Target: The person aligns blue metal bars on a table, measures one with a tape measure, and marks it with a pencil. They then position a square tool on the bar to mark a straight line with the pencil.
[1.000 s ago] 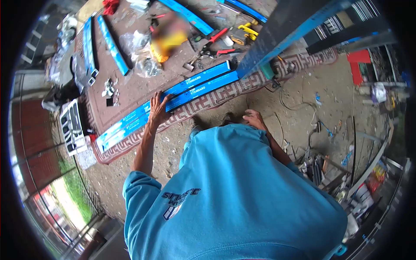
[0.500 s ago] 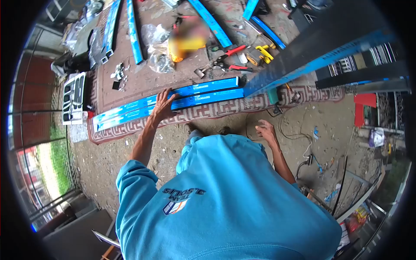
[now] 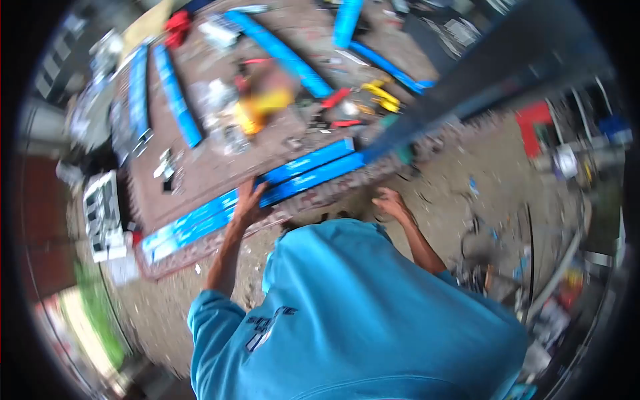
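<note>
Two long bars in blue printed wrap lie side by side, the far bar [image 3: 313, 162] and the near bar [image 3: 310, 179]. My left hand [image 3: 249, 202] rests across both, its fingers stretched over them and the thumb spread to the right. My right hand [image 3: 392, 203] hangs in front of my body, apart from the bars. Its fingers are loosely bent with a gap to the thumb, and I see nothing in them. A dark beam [image 3: 460, 93] rises toward the upper right from the bars' right end. Motion blurs the view.
A patterned mat [image 3: 220, 167] lies under the bars. Beyond are more blue-wrapped bars [image 3: 283, 53], a yellow tool [image 3: 381, 97], red-handled tools [image 3: 335, 98] and plastic bags [image 3: 223, 120]. A white tray-like panel [image 3: 103, 217] lies left. Clutter lines the right side.
The view has turned, so the bars now slope more steeply down to the left. My left hand stays on the bars; my right hand remains in front of my body.
</note>
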The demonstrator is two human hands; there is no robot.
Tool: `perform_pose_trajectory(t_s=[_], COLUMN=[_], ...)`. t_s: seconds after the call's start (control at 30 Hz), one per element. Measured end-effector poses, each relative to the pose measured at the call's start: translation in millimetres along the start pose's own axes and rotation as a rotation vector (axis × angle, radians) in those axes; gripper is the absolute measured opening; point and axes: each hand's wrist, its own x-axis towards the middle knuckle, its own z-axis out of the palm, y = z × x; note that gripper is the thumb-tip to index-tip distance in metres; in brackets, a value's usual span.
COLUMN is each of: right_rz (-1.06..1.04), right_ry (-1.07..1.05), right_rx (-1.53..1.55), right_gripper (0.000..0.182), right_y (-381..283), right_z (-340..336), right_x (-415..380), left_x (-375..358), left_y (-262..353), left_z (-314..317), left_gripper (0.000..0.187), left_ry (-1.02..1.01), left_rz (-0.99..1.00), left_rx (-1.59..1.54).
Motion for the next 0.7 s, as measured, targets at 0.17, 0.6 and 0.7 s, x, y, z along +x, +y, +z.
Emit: perform_pose_trajectory(t_s=[0.17,0.6,0.7], right_rz=[-0.118,-0.497,-0.202], right_ry=[0.073,0.432,0.551], right_rx=[-0.008,-0.362,-0.012], right_gripper=[0.053,0.048,0.057], right_y=[-45.1,-140.9,-106.0], right_z=[49.5,112.0,100.6], right_x=[-16.5,1.7,-2.0], left_x=[-16.7,-109.7,-127.3], left_y=[-15.8,-79.5,-101.0], left_z=[-3.1,-64.0,-72.2], left_gripper=[0.089,0.085,0.069], left_ry=[-0.013,0.122,0.238], left_rz=[-0.059,-0.218,-0.319], left_rx=[0.064,-0.129,-0.114])
